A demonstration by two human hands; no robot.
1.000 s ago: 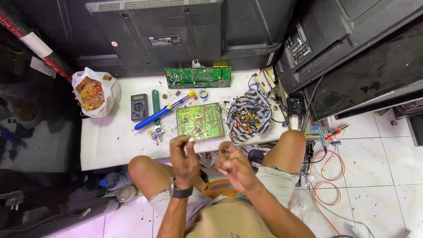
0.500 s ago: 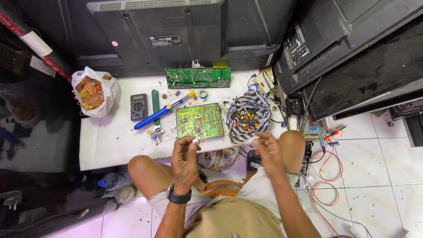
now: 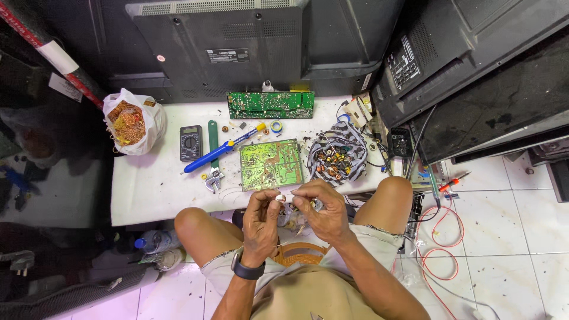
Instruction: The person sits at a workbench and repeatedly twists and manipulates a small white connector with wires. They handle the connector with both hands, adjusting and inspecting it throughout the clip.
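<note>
Both hands meet over the lap, just below the table edge. The left hand (image 3: 261, 222) pinches a small pale part (image 3: 280, 198) between thumb and fingertips; the right hand (image 3: 320, 210) closes its fingertips on the same part from the other side, perhaps on a thin wire, though that is too small to tell.

The part looks tiny and is held only at the fingertips, so a slip could drop it into the lap or onto the cluttered floor, where it would be hard to find. Pulling unevenly could snap a fine lead.

On the white table (image 3: 148, 189) lie a green board (image 3: 271, 165), a second board (image 3: 271, 105), a blue tool (image 3: 220, 150), a wrench (image 3: 213, 160), a meter (image 3: 190, 143), a bowl (image 3: 335, 161) of small parts and a bag (image 3: 131, 120). Dark TV backs (image 3: 237, 41) stand behind; red wire (image 3: 441, 249) loops on the tiled floor.
</note>
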